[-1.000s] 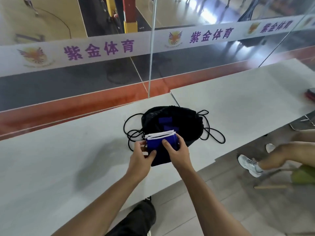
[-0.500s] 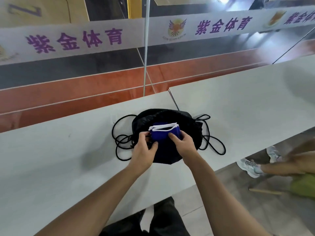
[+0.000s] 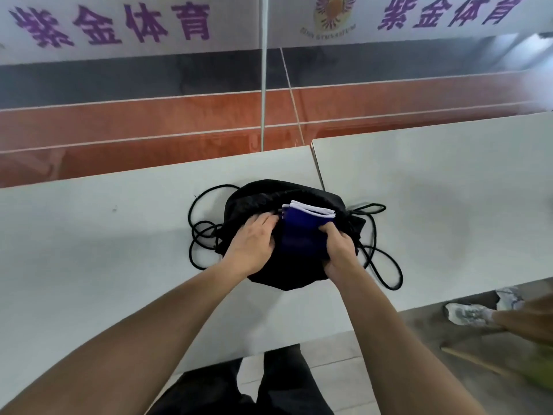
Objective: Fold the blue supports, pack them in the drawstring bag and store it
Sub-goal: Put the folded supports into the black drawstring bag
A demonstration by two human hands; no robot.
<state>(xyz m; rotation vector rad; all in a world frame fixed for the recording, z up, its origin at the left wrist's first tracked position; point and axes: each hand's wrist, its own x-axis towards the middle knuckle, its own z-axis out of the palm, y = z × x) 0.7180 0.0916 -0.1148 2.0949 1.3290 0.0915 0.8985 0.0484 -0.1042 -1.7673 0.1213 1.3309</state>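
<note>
Two hands frame your folded blue supports (image 3: 302, 232), white edges showing, half inside the black bag (image 3: 269, 193) on the counter (image 3: 89, 250). Your left hand (image 3: 251, 247) rests fingers on the bag's mouth; your right hand (image 3: 341, 250) grips the supports.

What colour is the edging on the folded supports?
White edging on the folded blue fabric supports; head view.
</note>
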